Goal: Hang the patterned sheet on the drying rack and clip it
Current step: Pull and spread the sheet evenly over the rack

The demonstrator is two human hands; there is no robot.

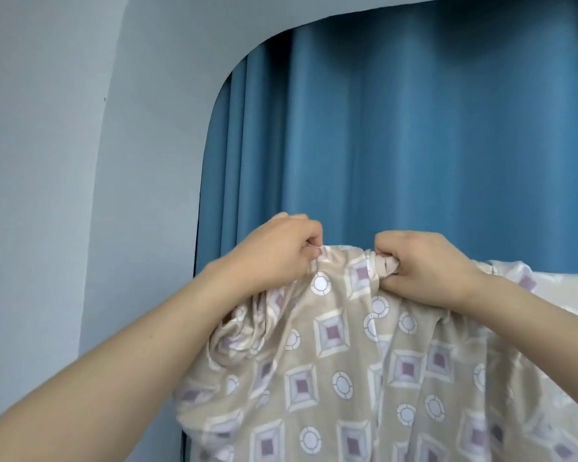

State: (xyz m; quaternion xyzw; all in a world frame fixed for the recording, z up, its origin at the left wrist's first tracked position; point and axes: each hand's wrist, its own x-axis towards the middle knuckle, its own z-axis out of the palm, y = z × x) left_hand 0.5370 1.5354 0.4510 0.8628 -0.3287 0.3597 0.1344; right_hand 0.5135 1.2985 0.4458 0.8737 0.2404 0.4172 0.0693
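Observation:
The patterned sheet (341, 361) is beige with purple squares and white circles, and it hangs down across the lower middle and right of the view. My left hand (277, 251) pinches its top edge, fingers curled. A short way to the right, my right hand (424, 261) grips a bunched fold of the same edge. The stretch of sheet between the hands is taut and gathered. Neither the drying rack nor a clip is visible; the sheet covers whatever carries it.
A blue curtain (397, 145) hangs in folds right behind the sheet and fills the upper right. A pale grey wall (64, 161) runs down the left side, with a corner in it.

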